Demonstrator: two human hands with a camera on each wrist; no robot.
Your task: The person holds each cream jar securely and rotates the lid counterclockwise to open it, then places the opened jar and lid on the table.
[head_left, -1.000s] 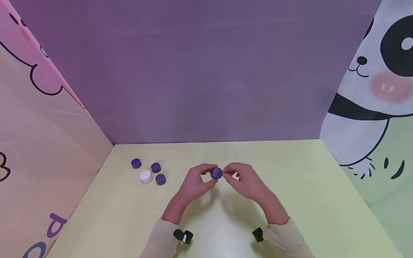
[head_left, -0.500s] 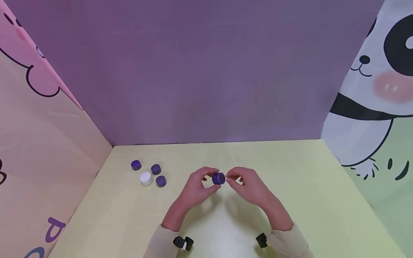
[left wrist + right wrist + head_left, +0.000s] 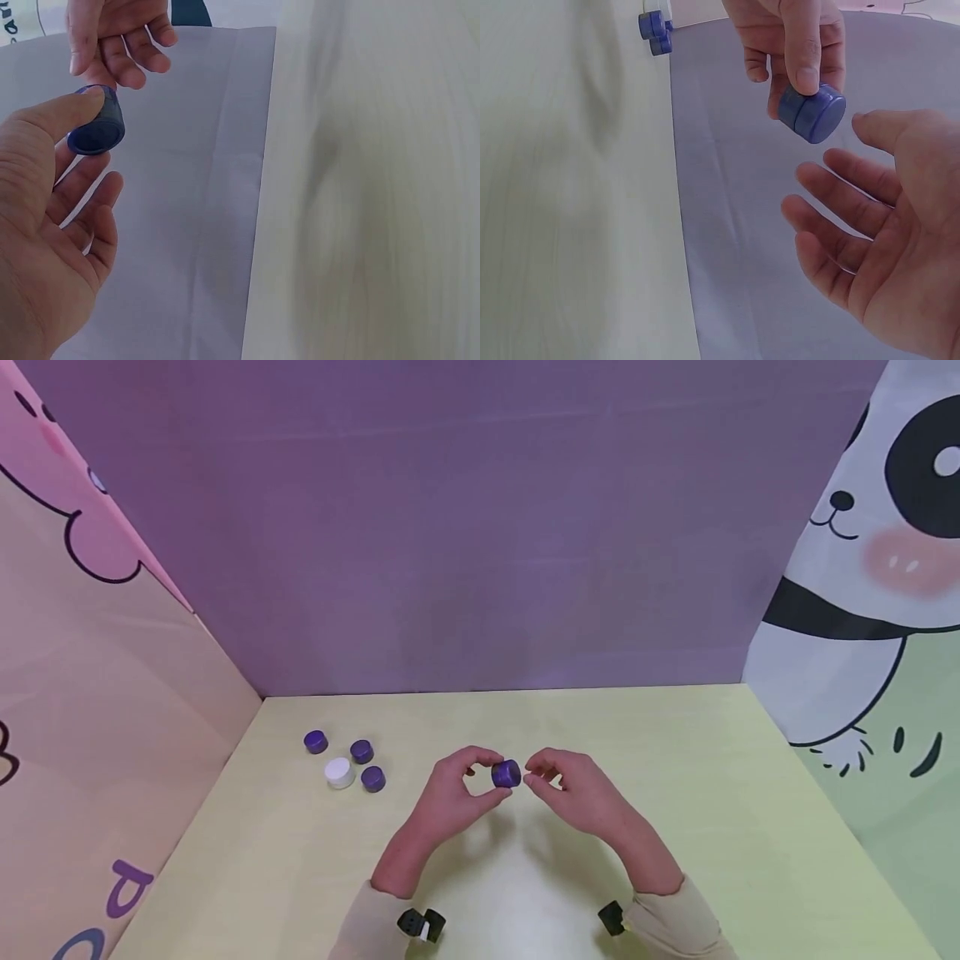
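Note:
Held between the left thumb and fingertips is a small purple round jar point(image 3: 506, 774), raised above the table and tilted. A seam runs round its side in the right wrist view, where its flat end point(image 3: 828, 120) faces the right hand. My left hand point(image 3: 453, 793) grips it from the left; the left wrist view shows the thumb on top. Just to the right, my right hand point(image 3: 573, 793) has loosely bent fingers with nothing between them. A gap separates its fingertips point(image 3: 810, 174) from the jar.
On the table's point(image 3: 675, 827) left side stand a white round jar or cap point(image 3: 340, 773) and several similar purple pieces point(image 3: 372, 778). A purple back wall point(image 3: 480, 527) closes the far edge. Printed panels flank both sides, with a panda point(image 3: 885, 577) on the right.
The purple jar has turned in the left hand, so its flat end now faces more to the right. The right fingertips, close against it earlier, have drawn slightly away.

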